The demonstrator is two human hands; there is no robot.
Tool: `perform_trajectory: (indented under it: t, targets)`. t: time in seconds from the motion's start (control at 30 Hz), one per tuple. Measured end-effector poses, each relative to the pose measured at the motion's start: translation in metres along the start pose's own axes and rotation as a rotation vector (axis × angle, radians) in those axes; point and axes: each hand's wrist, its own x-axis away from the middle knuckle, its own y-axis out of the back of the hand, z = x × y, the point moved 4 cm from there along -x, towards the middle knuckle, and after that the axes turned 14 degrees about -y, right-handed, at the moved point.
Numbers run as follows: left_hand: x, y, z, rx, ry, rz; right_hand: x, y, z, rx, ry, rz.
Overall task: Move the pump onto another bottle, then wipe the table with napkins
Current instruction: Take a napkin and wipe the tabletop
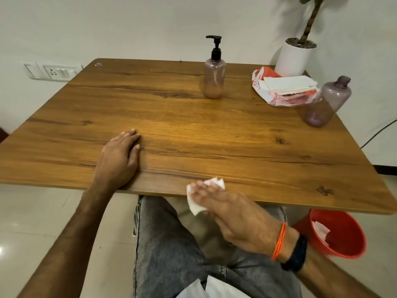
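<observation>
At table's near edge, right hand (pixel 236 214) pressing napkin (pixel 196 206), left hand (pixel 120 155) flat, red bin (pixel 343 250) beside.

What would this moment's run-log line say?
pump: on bottle | left hand: flat on table | right hand: pressing napkin at near edge

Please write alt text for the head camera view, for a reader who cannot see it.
A person's right hand presses a white napkin against the near edge of a wooden table, while the left hand rests flat on the top. Farther back stand a pump bottle, an open capless bottle and a napkin pack; a red bin sits below.
</observation>
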Motion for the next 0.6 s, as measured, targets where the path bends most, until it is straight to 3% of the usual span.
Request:
perform_trajectory:
  t: [0.07,0.17,0.23,0.27,0.33,0.43,0.5,0.6]
  targets:
    - [0.0,0.001,0.0,0.002,0.002,0.002,0.001,0.005,0.011,-0.242,-0.022,0.076]
    - [-0.001,0.001,-0.002,0.001,0.003,0.005,-0.016,0.036,-0.001,-0.846,-0.193,0.144]
    - [0.0,0.002,-0.003,0.005,0.003,0.002,-0.034,0.056,-0.024,-1.215,-0.307,0.071]
    - [0.0,0.002,-0.003,0.007,0.004,0.001,-0.046,0.066,-0.037,-1.274,-0.358,-0.021]
    - [0.0,0.003,-0.004,0.007,0.005,0.003,-0.07,0.083,-0.062,-1.063,-0.46,-0.25]
    - [0.0,0.003,-0.003,0.009,0.01,0.01,-0.099,0.096,-0.087,-0.408,-0.548,-0.487]
    - [0.0,0.003,-0.004,0.011,0.01,0.011,-0.115,0.087,-0.091,-0.191,-0.546,-0.423]
    - [0.0,0.003,-0.004,0.013,0.012,0.009,-0.126,0.051,-0.083,0.01,-0.415,-0.189]
